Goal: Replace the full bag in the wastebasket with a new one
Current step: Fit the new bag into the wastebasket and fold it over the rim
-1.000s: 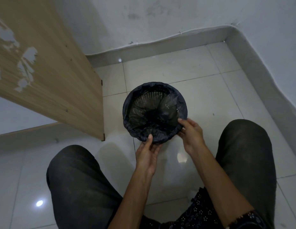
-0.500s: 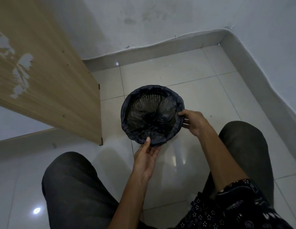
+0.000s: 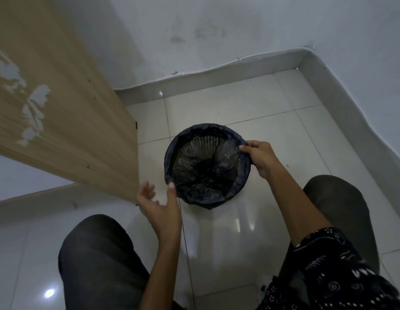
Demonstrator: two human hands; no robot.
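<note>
Two bare forearms, left hand (image 3: 160, 208) and right hand (image 3: 260, 156) uncovered. Dark grey, plain-woven trousers (image 3: 98, 265) over both knees. Short black sleeve (image 3: 328, 253) on the right arm, printed with small white dots and swirling motifs.

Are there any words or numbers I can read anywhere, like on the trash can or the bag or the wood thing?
None: no words, numbers or labels can be read.
The dark bag and the mesh wastebasket show no print.
The wooden panel has only pale patches where the surface peeled off, not letters.
The sleeve has white dots and swirls, a pattern and not writing.
The wall has only smudges.
</note>
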